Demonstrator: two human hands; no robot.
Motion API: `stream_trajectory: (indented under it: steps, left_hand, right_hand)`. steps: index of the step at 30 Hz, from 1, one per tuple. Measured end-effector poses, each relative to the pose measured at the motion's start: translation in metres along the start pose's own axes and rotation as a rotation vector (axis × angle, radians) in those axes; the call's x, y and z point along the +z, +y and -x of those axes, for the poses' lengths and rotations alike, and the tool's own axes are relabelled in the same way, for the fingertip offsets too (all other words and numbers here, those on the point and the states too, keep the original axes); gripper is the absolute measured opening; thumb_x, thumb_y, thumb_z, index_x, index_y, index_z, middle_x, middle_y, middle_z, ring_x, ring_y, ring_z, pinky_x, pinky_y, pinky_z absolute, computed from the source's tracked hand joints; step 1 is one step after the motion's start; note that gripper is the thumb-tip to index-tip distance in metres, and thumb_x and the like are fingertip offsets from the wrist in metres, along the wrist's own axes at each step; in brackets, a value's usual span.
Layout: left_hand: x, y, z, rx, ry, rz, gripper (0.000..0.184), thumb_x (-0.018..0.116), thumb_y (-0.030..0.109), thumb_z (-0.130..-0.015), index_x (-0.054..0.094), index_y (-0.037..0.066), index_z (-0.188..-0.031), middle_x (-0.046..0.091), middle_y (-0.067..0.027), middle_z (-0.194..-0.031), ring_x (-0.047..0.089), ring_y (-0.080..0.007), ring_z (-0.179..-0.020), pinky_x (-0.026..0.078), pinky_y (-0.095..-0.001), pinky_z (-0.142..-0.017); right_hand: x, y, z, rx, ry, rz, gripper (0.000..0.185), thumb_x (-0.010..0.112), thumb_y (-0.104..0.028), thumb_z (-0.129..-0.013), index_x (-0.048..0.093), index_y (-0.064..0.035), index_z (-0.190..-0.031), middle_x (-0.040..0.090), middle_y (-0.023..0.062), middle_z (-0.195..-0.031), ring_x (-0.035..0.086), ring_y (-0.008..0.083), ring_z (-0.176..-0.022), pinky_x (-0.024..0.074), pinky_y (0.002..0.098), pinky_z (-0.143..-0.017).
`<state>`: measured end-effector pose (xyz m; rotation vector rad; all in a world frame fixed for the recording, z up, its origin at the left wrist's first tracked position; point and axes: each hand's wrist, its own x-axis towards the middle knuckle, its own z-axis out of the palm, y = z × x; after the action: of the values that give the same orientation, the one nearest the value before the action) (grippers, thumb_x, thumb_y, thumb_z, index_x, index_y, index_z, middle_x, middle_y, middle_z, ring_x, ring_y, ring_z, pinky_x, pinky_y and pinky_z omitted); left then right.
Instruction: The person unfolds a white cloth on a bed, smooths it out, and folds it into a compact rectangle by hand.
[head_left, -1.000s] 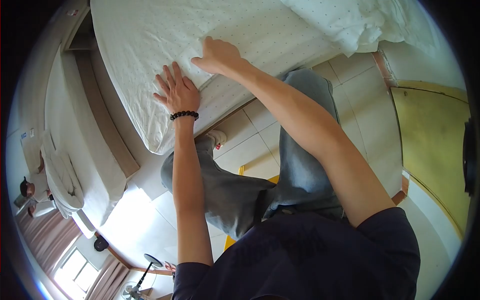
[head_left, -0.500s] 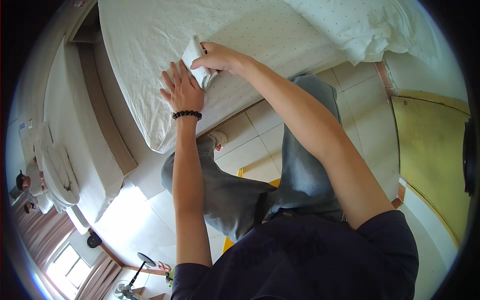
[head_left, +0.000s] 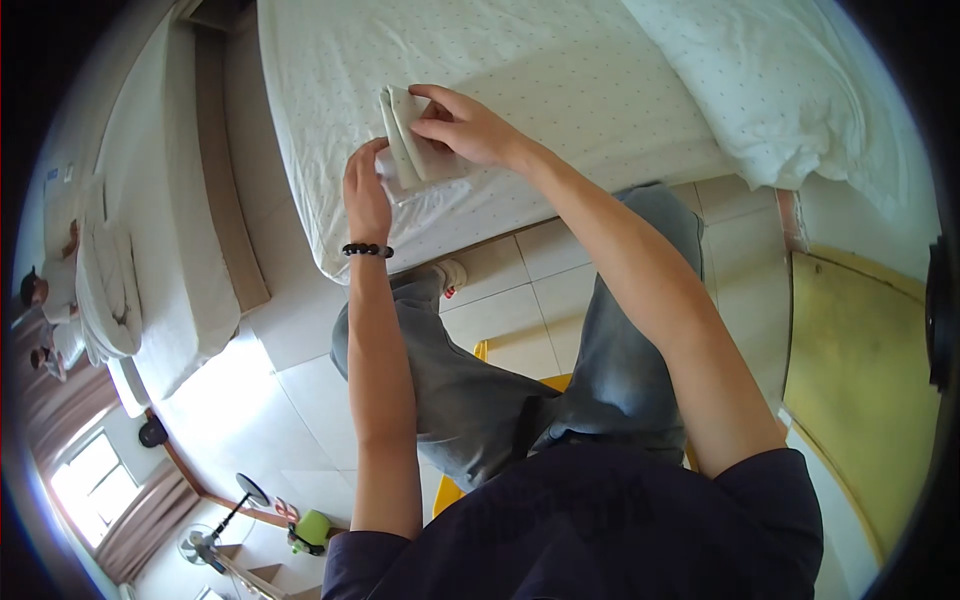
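A small folded white cloth (head_left: 402, 140) stands partly on its folds on the white dotted bedsheet (head_left: 560, 110), near the bed's edge. My right hand (head_left: 465, 125) grips its right side, fingers curled over the top and thumb pressed against the face. On the left, my left hand (head_left: 368, 195), a dark bead bracelet (head_left: 367, 250) at its wrist, has its fingers bent together at the cloth's lower left edge. Its thumb and fingertips are partly hidden there.
A white pillow (head_left: 790, 90) lies on the bed to the right. Another white bed (head_left: 170, 250) stands across a tiled aisle on the left, with people beyond it. My knees are beside the bed, over a yellow stool (head_left: 447, 495). A yellow-green panel (head_left: 860, 390) is at the right.
My left hand was spread flat on the sheet beside the cloth; its fingers are now bent at the cloth's edge. The cloth has opened slightly between its folds, and my right hand's grip has shifted.
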<state>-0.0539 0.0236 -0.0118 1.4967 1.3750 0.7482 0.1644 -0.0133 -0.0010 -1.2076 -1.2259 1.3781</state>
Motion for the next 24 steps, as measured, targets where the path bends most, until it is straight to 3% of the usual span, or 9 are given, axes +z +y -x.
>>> stream_trajectory:
  steps: [1,2,6,11,17,22,24]
  left_hand:
    - [-0.008,0.008,0.0,-0.159,-0.004,0.228,0.043,0.057,0.029,-0.105,0.07,-0.001,-0.134,0.062,-0.0228,-0.147,0.057,-0.041,-0.133,0.048,-0.0489,-0.107]
    - [-0.01,0.015,0.001,-0.16,0.009,0.232,0.043,0.057,0.029,-0.105,0.07,-0.001,-0.134,0.062,-0.0228,-0.147,0.057,-0.041,-0.133,0.048,-0.0489,-0.107]
    - [0.005,0.044,0.008,-0.12,0.078,-0.174,0.041,0.055,0.027,-0.106,0.076,-0.008,-0.113,0.07,-0.0275,-0.127,0.064,-0.0384,-0.112,0.053,-0.0445,-0.097]
    - [0.009,-0.002,-0.021,0.031,0.124,-0.344,0.038,0.056,0.023,-0.104,0.074,-0.009,-0.107,0.07,-0.0294,-0.121,0.064,-0.0418,-0.111,0.053,-0.0458,-0.097]
    - [0.012,-0.028,-0.042,0.019,0.163,-0.29,0.036,0.058,0.022,-0.104,0.069,-0.009,-0.119,0.069,-0.0307,-0.12,0.064,-0.0443,-0.11,0.053,-0.0482,-0.098]
    - [0.025,0.006,-0.024,0.02,0.219,-0.367,0.041,0.055,0.026,-0.106,0.062,-0.004,-0.134,0.067,-0.0296,-0.126,0.063,-0.0466,-0.112,0.051,-0.0495,-0.101]
    - [0.031,0.003,-0.026,0.068,0.236,-0.282,0.041,0.051,0.028,-0.109,0.06,-0.002,-0.136,0.068,-0.0279,-0.125,0.064,-0.045,-0.111,0.051,-0.0477,-0.1]
  right_hand:
    - [0.003,0.004,-0.001,-0.021,-0.002,0.058,0.062,0.067,-0.025,-0.105,0.047,-0.0038,-0.159,0.066,0.01,-0.123,0.065,0.0203,-0.106,0.0544,0.0327,-0.094]
    - [0.006,0.008,-0.003,-0.042,-0.002,0.115,0.06,0.066,-0.025,-0.105,0.047,-0.0047,-0.159,0.066,0.01,-0.125,0.065,0.0209,-0.109,0.0543,0.0332,-0.095]
    - [0.021,0.023,-0.002,-0.397,0.133,0.774,0.053,0.062,-0.023,-0.107,0.051,-0.0108,-0.158,0.058,0.0106,-0.147,0.054,0.027,-0.134,0.0481,0.04,-0.11]
    - [0.039,0.029,-0.005,-0.51,0.252,0.954,0.058,0.064,-0.018,-0.104,0.048,-0.0117,-0.159,0.048,0.0115,-0.158,0.04,0.0346,-0.149,0.0398,0.0474,-0.12]
    - [0.054,0.04,-0.005,-0.484,0.272,0.858,0.061,0.065,-0.013,-0.103,0.047,-0.0152,-0.16,0.043,0.0118,-0.166,0.036,0.0377,-0.152,0.038,0.0508,-0.122]
    - [0.063,0.042,-0.003,-0.365,0.302,0.937,0.067,0.07,-0.016,-0.102,0.041,-0.0097,-0.162,0.038,0.0182,-0.167,0.041,0.0383,-0.149,0.0427,0.0483,-0.119]
    - [0.06,0.038,-0.01,-0.224,0.389,0.472,0.063,0.072,-0.018,-0.101,0.047,-0.0051,-0.156,0.047,0.0213,-0.159,0.05,0.0356,-0.14,0.0479,0.0453,-0.113]
